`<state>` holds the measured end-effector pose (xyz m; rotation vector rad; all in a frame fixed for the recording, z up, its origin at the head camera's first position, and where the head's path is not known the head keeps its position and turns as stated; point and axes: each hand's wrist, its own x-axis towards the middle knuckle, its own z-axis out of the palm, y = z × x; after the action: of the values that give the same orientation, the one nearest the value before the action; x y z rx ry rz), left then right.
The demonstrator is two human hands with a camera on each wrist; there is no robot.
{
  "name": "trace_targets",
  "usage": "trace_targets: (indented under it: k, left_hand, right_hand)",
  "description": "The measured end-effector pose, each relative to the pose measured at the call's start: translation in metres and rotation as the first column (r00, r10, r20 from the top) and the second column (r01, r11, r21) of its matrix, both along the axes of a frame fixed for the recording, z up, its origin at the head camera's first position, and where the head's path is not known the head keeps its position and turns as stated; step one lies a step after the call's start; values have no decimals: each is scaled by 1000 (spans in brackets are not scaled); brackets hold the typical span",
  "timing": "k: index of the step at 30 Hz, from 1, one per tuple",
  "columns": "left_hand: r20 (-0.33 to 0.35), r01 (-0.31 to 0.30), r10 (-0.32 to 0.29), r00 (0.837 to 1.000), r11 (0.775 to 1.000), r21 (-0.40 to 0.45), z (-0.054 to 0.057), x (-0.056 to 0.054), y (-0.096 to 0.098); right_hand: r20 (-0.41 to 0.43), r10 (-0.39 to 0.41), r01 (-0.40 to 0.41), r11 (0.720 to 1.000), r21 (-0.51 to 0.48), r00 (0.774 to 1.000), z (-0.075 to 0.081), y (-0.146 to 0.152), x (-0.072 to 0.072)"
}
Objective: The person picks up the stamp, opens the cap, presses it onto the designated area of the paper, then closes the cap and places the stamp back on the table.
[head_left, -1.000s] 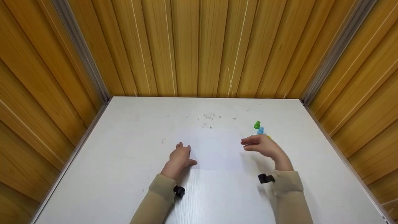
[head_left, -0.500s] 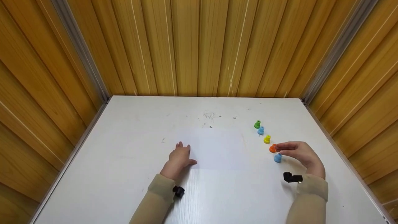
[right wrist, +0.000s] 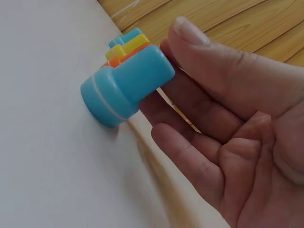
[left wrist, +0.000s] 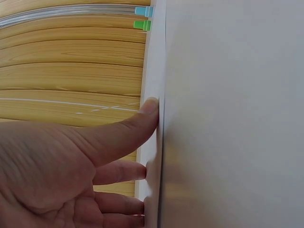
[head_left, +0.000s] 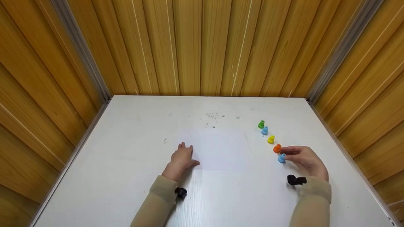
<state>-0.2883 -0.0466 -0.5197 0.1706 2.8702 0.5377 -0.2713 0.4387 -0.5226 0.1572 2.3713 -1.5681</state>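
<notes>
My left hand rests with fingers spread on the left edge of a white sheet of paper. In the left wrist view, its thumb and fingertips meet the white surface. On the right, my right hand is at the nearest blue toy stamp, which stands upright on its round base. The right wrist view shows the thumb beside the top of this blue stamp and the other fingers behind it. An orange stamp stands just beyond, close to the fingertips.
A yellow stamp, another blue stamp and a green stamp continue the slanting row on the white table. Dark smudges mark the table behind the paper. Wood-patterned walls enclose it.
My right hand has moved right and slightly down from above the paper's right edge to the nearest blue stamp, uncovering the row. The left hand has stayed on the paper.
</notes>
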Motion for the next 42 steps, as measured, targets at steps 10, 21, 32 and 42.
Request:
trace_targets:
  k: [10,21,32,42]
  left_hand:
    - [5,-18,18,1000,1000,-7,-1,-1,2]
    - [-2,-14,14,1000,1000,-12,-1,0,2]
    - [-10,-39,39,999,999,5,-1,2,3]
    - [-6,-44,44,999,999,24,0,2,3]
  right_hand:
    - [29,-1,2,1000,-29,1000,-8,-3,-3]
    - [23,0,-1,999,41,1000,-9,-2,-3]
    - [6,24,-23,999,-23,1000,-6,-1,-4]
    - [-73,19,-14,998,69,997,18,-8,-3]
